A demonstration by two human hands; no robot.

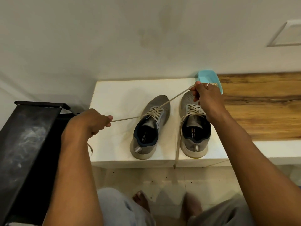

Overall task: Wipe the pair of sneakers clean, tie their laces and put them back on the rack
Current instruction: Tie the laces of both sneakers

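A: What lies nearest?
B: Bare feet (141,199) on the floor; the black rack (24,144) stands at left.
A: And the hands?
B: The left hand (88,123) is clenched round one end of the lace (130,117), and the right hand (206,98) pinches the other, drawing it taut.
A: The shoes?
B: The left sneaker (149,128) and right sneaker (195,132) stand side by side on a white ledge (114,95), with a teal tub (206,75) behind them.

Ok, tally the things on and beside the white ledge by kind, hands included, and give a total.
Sneakers: 2
Tub: 1
Rack: 1
Hands (left hand, right hand, each pulling a lace): 2
Total: 6
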